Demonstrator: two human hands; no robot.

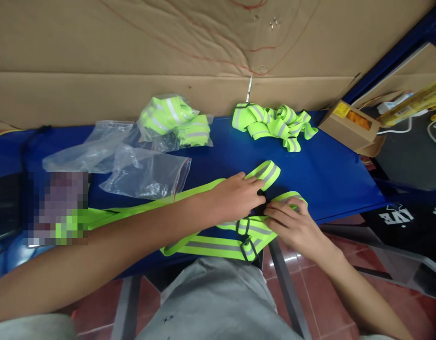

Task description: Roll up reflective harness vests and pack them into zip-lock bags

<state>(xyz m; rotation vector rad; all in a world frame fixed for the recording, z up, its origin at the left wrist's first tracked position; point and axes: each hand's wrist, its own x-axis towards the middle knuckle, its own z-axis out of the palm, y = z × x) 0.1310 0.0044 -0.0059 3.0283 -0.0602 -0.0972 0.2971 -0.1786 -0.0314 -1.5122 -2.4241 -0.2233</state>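
Note:
A neon yellow-green reflective strap [214, 246] with a grey stripe and black buckles lies along the near side of the blue table. My left hand [237, 197] is closed around a looped part of it, at a small black piece between the two hands. Close by on the right, my right hand [288, 218] pinches another loop of the same strap, with its fingers bent. The fingertips of both hands nearly meet at the black piece, which looks like a buckle but is mostly covered. Part of the strap runs left behind my left forearm.
Clear plastic bags [145, 172] lie left of centre on the blue table [225, 156]. Bagged reflective straps [173, 120] sit behind them. A loose heap of straps [274, 123] rests at the back right, near an open cardboard box [352, 130]. A cardboard wall [133, 56] stands behind.

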